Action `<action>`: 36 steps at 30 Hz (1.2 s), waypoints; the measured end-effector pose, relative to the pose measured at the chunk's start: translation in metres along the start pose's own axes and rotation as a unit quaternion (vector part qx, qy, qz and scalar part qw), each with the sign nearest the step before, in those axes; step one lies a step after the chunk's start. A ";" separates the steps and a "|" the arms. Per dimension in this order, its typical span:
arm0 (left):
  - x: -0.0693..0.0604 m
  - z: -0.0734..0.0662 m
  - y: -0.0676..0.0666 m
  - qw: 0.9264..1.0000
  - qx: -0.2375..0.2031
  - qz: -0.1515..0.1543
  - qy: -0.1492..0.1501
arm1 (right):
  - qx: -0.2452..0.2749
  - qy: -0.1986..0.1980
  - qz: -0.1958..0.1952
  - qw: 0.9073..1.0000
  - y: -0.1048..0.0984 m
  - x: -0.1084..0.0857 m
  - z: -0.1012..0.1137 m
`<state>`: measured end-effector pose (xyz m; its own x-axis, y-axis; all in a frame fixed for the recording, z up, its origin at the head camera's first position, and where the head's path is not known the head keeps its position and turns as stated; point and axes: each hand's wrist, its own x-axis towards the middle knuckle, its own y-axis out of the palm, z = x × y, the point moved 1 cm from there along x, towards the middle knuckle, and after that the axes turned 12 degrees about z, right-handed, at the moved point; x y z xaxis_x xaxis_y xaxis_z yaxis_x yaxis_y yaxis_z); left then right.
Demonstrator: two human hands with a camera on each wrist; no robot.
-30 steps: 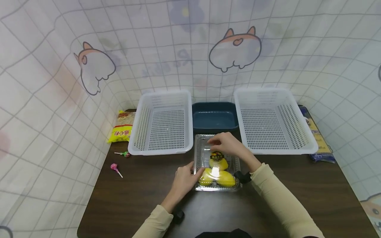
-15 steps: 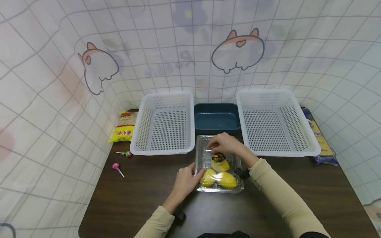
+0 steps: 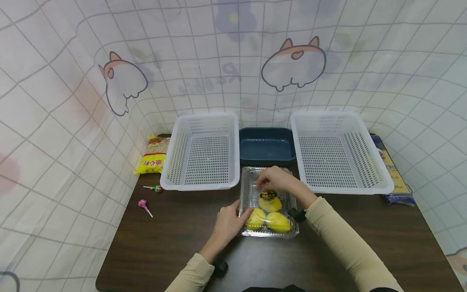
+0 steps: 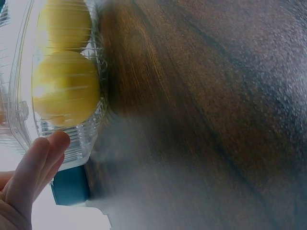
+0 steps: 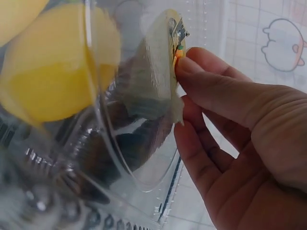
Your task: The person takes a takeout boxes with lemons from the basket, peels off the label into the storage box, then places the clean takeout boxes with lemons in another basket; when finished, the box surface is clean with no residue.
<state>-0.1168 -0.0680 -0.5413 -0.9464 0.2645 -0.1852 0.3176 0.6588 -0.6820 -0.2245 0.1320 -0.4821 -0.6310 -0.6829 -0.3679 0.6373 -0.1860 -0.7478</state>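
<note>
A clear plastic fruit box [image 3: 249, 186] lies on the table below the dark blue dish, its lid down over several yellow fruits [image 3: 278, 222]. On the lid sits a round black-and-gold sticker [image 3: 268, 196]. My right hand [image 3: 278, 179] bends over the lid and pinches the sticker's [image 5: 178, 45] far edge between thumb and fingers; seen from the right wrist, the sticker is nearly edge-on. My left hand [image 3: 227, 222] rests against the box's left side, thumb reaching over the lid's edge. In the left wrist view its straight fingers [image 4: 36, 165] touch the clear wall.
Two white perforated baskets [image 3: 237, 178] [image 3: 387, 183] flank the dark blue dish [image 3: 267, 151]. A yellow snack bag [image 3: 151, 161] stands far left, near a green lollipop [image 3: 158, 189] and a pink lollipop [image 3: 142, 203]. A blue-and-yellow packet [image 3: 395, 178] lies far right, partly behind a basket.
My right hand has come slightly down toward me, its fingertips reaching the sticker's far edge. The left hand and the box stay in place; the view shifts a little.
</note>
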 end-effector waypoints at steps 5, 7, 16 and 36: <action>0.000 -0.001 0.000 1.000 -0.005 0.001 -0.001 | -0.026 0.009 -0.002 1.000 0.001 -0.001 0.001; 0.000 -0.001 0.000 1.000 -0.002 -0.001 -0.002 | -0.033 0.010 0.002 0.999 0.001 -0.001 0.002; -0.001 -0.003 -0.001 1.000 0.006 -0.010 -0.008 | -0.060 0.009 0.012 0.998 0.001 -0.005 0.006; 0.000 -0.002 0.000 1.000 0.000 0.004 -0.018 | -0.084 0.013 0.042 0.995 -0.012 0.001 0.013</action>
<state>-0.1164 -0.0669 -0.5402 -0.9454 0.2447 -0.2152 0.3249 0.6571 -0.6802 -0.2269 0.1247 -0.4662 -0.5912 -0.6716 -0.4465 0.6070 -0.0059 -0.7947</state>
